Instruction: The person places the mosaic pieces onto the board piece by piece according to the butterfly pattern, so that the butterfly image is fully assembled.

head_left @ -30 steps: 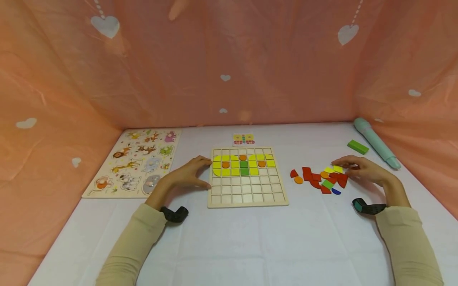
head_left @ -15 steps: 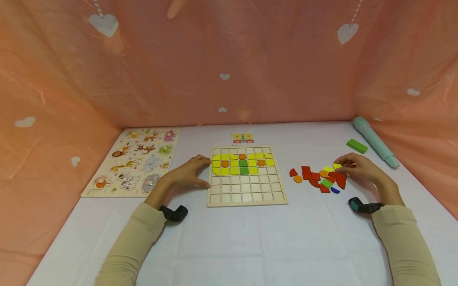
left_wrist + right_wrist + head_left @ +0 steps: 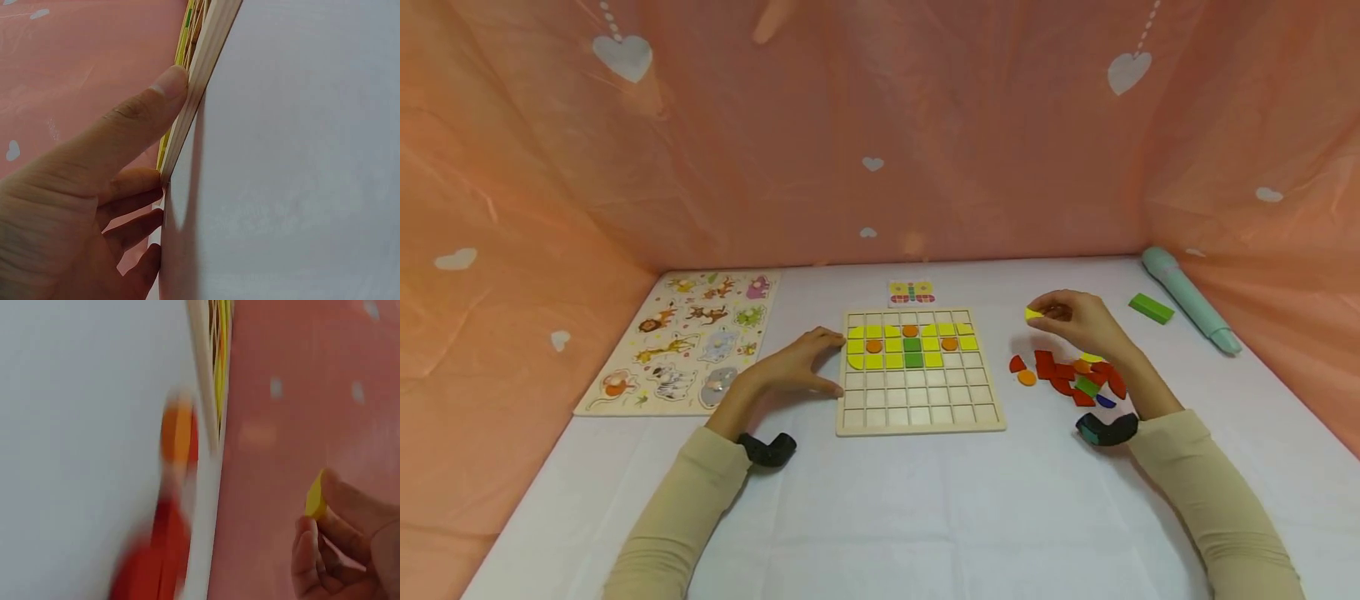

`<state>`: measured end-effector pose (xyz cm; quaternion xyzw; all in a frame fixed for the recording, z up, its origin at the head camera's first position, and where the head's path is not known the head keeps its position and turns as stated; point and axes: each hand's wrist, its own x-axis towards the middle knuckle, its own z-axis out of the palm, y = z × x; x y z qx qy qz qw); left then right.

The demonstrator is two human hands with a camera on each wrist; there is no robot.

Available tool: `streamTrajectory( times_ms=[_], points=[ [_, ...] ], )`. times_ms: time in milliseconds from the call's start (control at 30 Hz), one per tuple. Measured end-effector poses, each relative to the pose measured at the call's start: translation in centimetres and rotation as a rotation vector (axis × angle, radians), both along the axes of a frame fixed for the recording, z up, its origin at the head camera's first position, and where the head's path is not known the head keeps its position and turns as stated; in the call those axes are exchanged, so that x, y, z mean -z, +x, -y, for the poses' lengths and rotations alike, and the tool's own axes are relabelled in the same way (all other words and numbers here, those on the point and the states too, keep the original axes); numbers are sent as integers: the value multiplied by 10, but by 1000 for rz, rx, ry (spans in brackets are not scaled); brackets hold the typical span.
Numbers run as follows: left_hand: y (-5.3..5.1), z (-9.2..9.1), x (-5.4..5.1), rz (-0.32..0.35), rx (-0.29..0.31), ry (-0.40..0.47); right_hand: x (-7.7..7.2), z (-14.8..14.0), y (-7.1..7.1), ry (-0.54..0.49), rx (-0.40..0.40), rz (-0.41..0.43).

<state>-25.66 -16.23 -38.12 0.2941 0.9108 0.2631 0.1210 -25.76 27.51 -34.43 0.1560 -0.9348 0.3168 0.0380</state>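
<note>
A wooden grid board (image 3: 921, 396) lies mid-table, its upper rows filled with yellow pieces, orange discs and green squares. My left hand (image 3: 797, 367) rests its thumb and fingertips against the board's left edge; in the left wrist view the thumb (image 3: 140, 119) touches the wooden rim. Raised above the table, right of the board, my right hand (image 3: 1082, 325) pinches a small yellow tile (image 3: 1033, 314) between thumb and fingers. The right wrist view shows this yellow tile (image 3: 316, 496) side-on, its full shape unclear. Below that hand lies a loose pile of mostly red pieces (image 3: 1063, 373).
A butterfly pattern card (image 3: 912, 292) lies behind the board. At left is an animal puzzle board (image 3: 688, 342). A green block (image 3: 1151, 308) and a mint-green microphone-shaped toy (image 3: 1191, 300) lie at the right. Pink curtain (image 3: 880, 125) encloses the back and sides.
My right hand has picked a yellow tile from the pile, lifted it and carried it left towards the board. My left hand stays at the board's edge.
</note>
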Motion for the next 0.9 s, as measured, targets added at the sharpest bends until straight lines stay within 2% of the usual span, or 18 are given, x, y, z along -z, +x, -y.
streamTrajectory(
  times_ms=[200,367,467,600,900],
  points=[
    [-1,-2,1,-3,8,8,7,56,-2,-30,-130,31],
    [-1,-2,0,-3,-2,3,20,81,-1,2,-254,-19],
    [-1,-1,0,-18,5,-2,26,88,-3,16,-283,-27],
    [-2,1,1,-45,23,0,30,93,-3,26,-305,1],
    [-1,1,1,-33,18,4,32,97,0,23,-323,-32]
  ],
)
